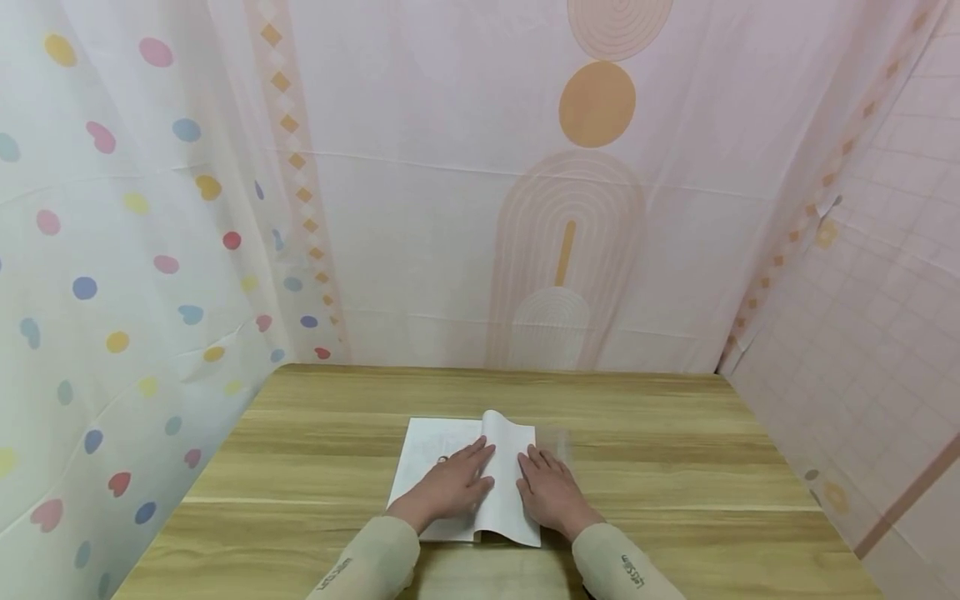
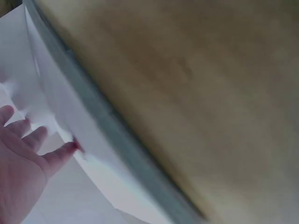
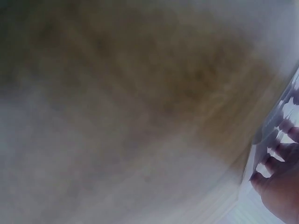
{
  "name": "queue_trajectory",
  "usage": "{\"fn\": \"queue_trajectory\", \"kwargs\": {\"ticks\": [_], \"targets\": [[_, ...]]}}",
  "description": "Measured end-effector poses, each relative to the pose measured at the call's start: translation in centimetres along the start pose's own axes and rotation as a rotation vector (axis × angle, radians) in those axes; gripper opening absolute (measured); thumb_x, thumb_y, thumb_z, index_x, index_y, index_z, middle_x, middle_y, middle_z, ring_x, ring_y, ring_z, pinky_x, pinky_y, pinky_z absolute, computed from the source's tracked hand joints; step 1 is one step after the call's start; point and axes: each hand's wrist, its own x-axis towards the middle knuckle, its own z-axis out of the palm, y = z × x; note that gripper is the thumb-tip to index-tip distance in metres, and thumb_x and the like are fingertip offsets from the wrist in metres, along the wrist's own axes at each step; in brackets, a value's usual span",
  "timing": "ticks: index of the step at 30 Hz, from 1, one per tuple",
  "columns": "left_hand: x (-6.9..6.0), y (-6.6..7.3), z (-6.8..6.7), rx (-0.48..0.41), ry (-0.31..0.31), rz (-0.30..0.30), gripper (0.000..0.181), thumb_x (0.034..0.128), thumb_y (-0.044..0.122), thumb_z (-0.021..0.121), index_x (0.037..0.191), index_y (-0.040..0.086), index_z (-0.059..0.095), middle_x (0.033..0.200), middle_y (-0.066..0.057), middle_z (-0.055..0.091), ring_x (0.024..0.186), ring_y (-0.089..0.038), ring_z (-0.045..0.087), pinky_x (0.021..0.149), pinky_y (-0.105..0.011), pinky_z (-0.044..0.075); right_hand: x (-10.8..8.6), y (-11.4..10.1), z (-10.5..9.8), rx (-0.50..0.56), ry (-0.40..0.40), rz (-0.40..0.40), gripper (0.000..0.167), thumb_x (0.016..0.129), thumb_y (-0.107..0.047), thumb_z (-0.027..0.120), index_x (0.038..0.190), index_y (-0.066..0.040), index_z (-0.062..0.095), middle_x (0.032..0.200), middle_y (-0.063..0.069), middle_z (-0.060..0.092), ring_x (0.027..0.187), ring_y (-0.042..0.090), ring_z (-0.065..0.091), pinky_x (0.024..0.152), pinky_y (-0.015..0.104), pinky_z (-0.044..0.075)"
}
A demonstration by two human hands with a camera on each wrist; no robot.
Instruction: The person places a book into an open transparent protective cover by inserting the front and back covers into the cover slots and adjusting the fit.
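A white paper booklet (image 1: 438,437) lies on the wooden table in front of me, faint print showing on its left side. Its right part is a white leaf (image 1: 510,467) that bulges up along the middle in a curve. My left hand (image 1: 453,485) rests on the paper beside this bulge, fingers extended. Across from it, my right hand (image 1: 553,493) lies over the leaf's right edge with fingers spread. Clear film (image 1: 561,443) sticks out past that edge. In the left wrist view, the left fingertips (image 2: 70,145) touch white paper; glossy film (image 3: 268,128) lies by the right fingers.
The wooden table (image 1: 315,467) extends around the booklet on all sides. A patterned curtain (image 1: 420,250) hangs behind it. A dotted cloth (image 1: 150,333) borders the left side, and a checked cloth (image 1: 862,333) the right.
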Motion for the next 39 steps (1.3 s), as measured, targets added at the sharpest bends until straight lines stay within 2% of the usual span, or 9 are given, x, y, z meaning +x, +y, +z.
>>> {"fn": "queue_trajectory", "kwargs": {"ticks": [4, 12, 21, 24, 31, 39], "targets": [[-0.25, -0.31, -0.09, -0.057, -0.015, 0.000, 0.055, 0.1017, 0.029, 0.052, 0.149, 0.003, 0.042, 0.159, -0.016, 0.031, 0.142, -0.038, 0.033, 0.109, -0.065, 0.029, 0.03, -0.03, -0.08, -0.003, -0.011, -0.003, 0.048, 0.104, -0.022, 0.047, 0.147, 0.000, 0.044, 0.155, 0.020, 0.036, 0.143, 0.041, 0.030, 0.114, 0.057, 0.024], [-0.05, -0.22, -0.01, 0.027, -0.050, 0.012, 0.057, 0.1009, 0.035, 0.053, 0.150, 0.007, 0.043, 0.159, -0.013, 0.032, 0.142, -0.034, 0.036, 0.106, -0.065, 0.033, -0.13, -0.32, -0.70, 0.018, -0.028, -0.011, 0.047, 0.103, -0.017, 0.047, 0.146, 0.003, 0.044, 0.154, 0.022, 0.036, 0.143, 0.042, 0.030, 0.115, 0.056, 0.023], [0.09, 0.36, 0.41, 0.092, -0.058, -0.019, 0.056, 0.1011, 0.037, 0.051, 0.151, 0.011, 0.043, 0.159, -0.009, 0.032, 0.140, -0.033, 0.039, 0.106, -0.067, 0.031, -0.11, -0.33, -0.77, 0.021, -0.026, -0.023, 0.047, 0.103, -0.017, 0.047, 0.146, 0.004, 0.044, 0.154, 0.023, 0.036, 0.144, 0.041, 0.028, 0.116, 0.055, 0.023], [0.14, 0.19, 0.25, 0.068, -0.065, -0.020, 0.057, 0.1014, 0.036, 0.051, 0.151, 0.009, 0.042, 0.159, -0.010, 0.032, 0.141, -0.032, 0.038, 0.107, -0.066, 0.031, -0.03, -0.14, -0.73, 0.014, -0.025, -0.028, 0.047, 0.103, -0.017, 0.048, 0.145, 0.004, 0.045, 0.154, 0.023, 0.036, 0.144, 0.040, 0.029, 0.116, 0.054, 0.023], [-0.20, -0.54, -0.14, -0.049, -0.091, -0.048, 0.060, 0.1010, 0.032, 0.054, 0.152, 0.003, 0.038, 0.158, -0.013, 0.034, 0.143, -0.031, 0.035, 0.115, -0.055, 0.026, 0.29, 0.29, -0.52, 0.043, -0.026, -0.024, 0.049, 0.102, -0.016, 0.048, 0.147, 0.005, 0.042, 0.154, 0.023, 0.036, 0.144, 0.039, 0.030, 0.116, 0.053, 0.024], [-0.29, -0.49, -0.02, -0.022, -0.090, -0.039, 0.061, 0.1007, 0.034, 0.053, 0.152, 0.004, 0.039, 0.157, -0.013, 0.036, 0.143, -0.031, 0.035, 0.114, -0.052, 0.029, 0.38, 0.27, -0.34, 0.068, -0.024, -0.016, 0.048, 0.101, -0.015, 0.050, 0.144, 0.006, 0.044, 0.153, 0.024, 0.037, 0.144, 0.039, 0.030, 0.116, 0.051, 0.024]]}}
